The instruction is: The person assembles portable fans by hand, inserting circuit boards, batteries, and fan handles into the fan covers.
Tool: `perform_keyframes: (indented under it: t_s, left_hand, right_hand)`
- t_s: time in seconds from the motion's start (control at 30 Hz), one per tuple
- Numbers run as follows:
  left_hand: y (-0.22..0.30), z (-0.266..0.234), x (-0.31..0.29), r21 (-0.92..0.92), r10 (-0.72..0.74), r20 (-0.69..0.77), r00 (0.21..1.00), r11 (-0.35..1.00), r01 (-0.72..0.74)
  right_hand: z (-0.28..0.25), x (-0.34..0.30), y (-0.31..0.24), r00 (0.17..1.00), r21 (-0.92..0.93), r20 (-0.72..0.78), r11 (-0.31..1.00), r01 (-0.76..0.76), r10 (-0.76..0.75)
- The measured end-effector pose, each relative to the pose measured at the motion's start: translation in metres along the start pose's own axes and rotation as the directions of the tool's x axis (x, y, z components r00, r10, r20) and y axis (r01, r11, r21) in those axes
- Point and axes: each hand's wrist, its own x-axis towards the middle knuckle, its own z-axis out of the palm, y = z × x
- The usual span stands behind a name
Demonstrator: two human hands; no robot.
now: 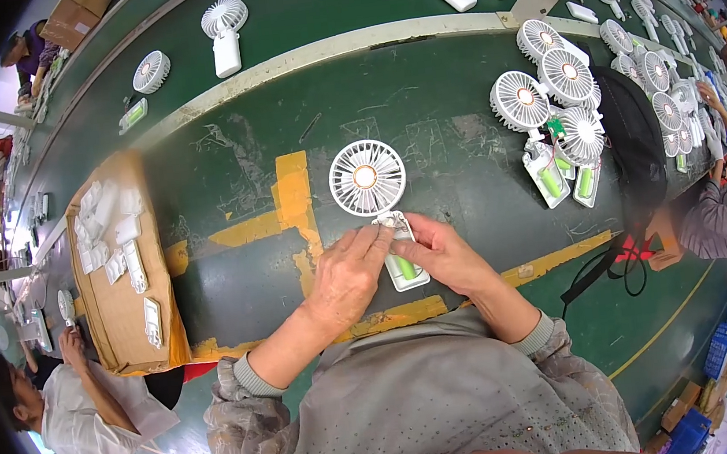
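Note:
A white handheld fan (366,178) lies on the dark green bench in front of me, its round grille pointing away from me. Its handle is uncovered and shows a green battery cell (406,267) inside. My left hand (347,277) presses its fingertips together on the upper part of the handle, just below the fan head. From the other side, my right hand (448,258) grips the handle's edge, with the thumb over the inside near the battery. What lies under my fingertips is hidden.
To the left a cardboard tray (170,327) holds white plastic shells. Several fans with exposed batteries are piled at the right (565,77), beside a black bag (629,137). Beyond a metal rail (292,53) more fans lie on a green belt. People sit at both sides.

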Motion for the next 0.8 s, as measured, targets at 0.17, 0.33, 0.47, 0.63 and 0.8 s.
perform_keyframes:
  t_s: [0.17, 0.33, 0.47, 0.63, 0.8]
  left_hand:
    - [0.001, -0.001, 0.002, 0.048, 0.033, 0.054, 0.998, 0.998, -0.036]
    - [0.003, -0.007, 0.005, 0.031, 0.048, 0.072, 0.996, 0.998, -0.05]
    - [0.001, -0.009, 0.009, 0.026, 0.093, 0.107, 0.99, 0.995, -0.096]
    - [-0.001, -0.006, 0.005, -0.003, 0.047, 0.087, 0.995, 0.999, -0.047]
    - [0.0, -0.004, 0.005, -0.011, 0.032, 0.041, 0.999, 0.999, -0.031]
  right_hand:
    - [0.001, 0.002, 0.001, 0.999, -0.049, -0.034, 0.999, 0.006, -0.007]
    - [0.003, 0.001, 0.003, 0.998, -0.174, -0.06, 0.985, -0.013, 0.003]
    - [0.006, 0.004, -0.001, 0.997, -0.155, -0.063, 0.987, 0.028, -0.039]
    - [0.001, 0.001, -0.007, 0.996, -0.002, -0.06, 0.998, -0.069, 0.069]
    - [0.001, 0.003, -0.006, 0.989, 0.018, -0.122, 0.996, -0.086, 0.088]
